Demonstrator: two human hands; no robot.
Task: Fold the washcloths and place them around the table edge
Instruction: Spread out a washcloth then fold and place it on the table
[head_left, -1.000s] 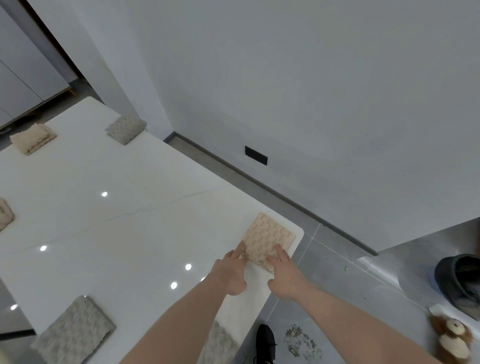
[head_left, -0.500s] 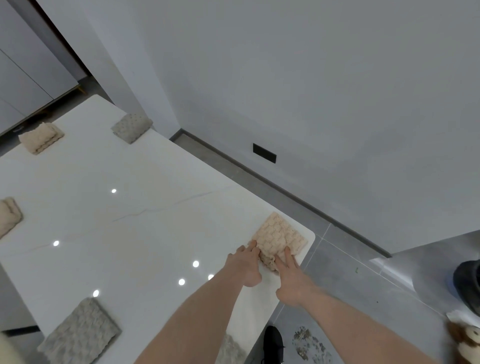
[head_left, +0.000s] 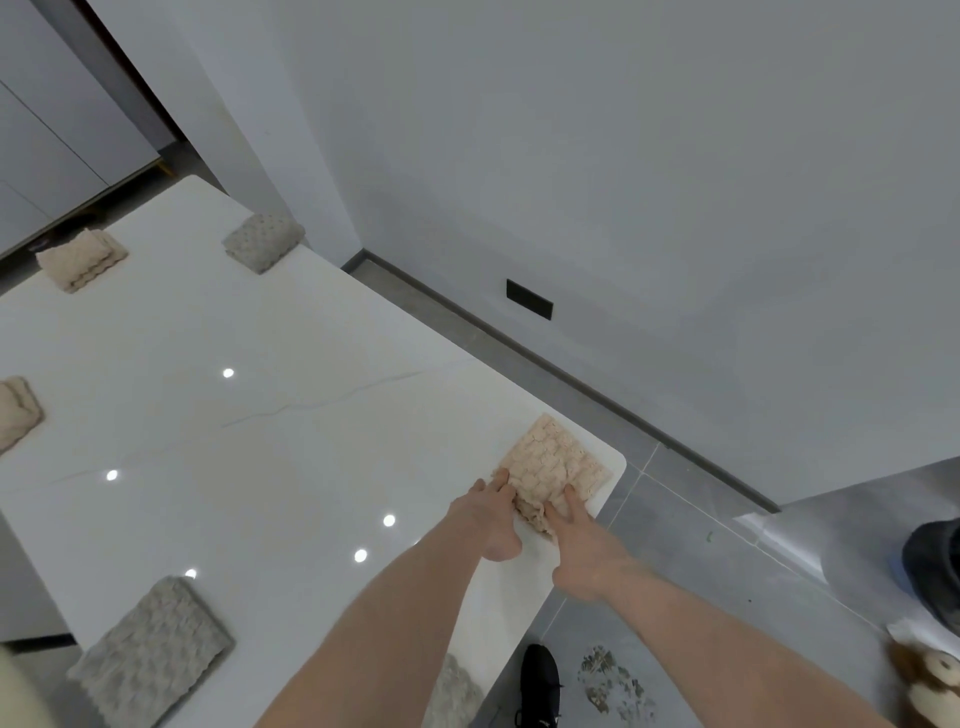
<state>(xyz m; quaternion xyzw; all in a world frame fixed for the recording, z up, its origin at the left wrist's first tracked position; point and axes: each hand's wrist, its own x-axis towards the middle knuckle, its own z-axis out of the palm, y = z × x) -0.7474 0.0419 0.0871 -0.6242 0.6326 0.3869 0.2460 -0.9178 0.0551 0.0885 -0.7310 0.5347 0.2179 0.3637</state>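
White stone is filling most of the view — the table, stretching away to the left of both hands. Folded washcloths are lying along its edges: a grey one near the left forearm, another grey one and a beige one at the far end, well apart from the hands. At the near corner, the beige washcloth is sitting just inside the rim. The left hand is pinching its bunched near edge, fingers curled into the cloth; the right hand is pressing beside it with fingers laid fairly straight. The risk, as I judge it — the cloth is lying so close to the corner that an uneven push could be sliding it over the rim, or the bunched edge could be folding crooked.
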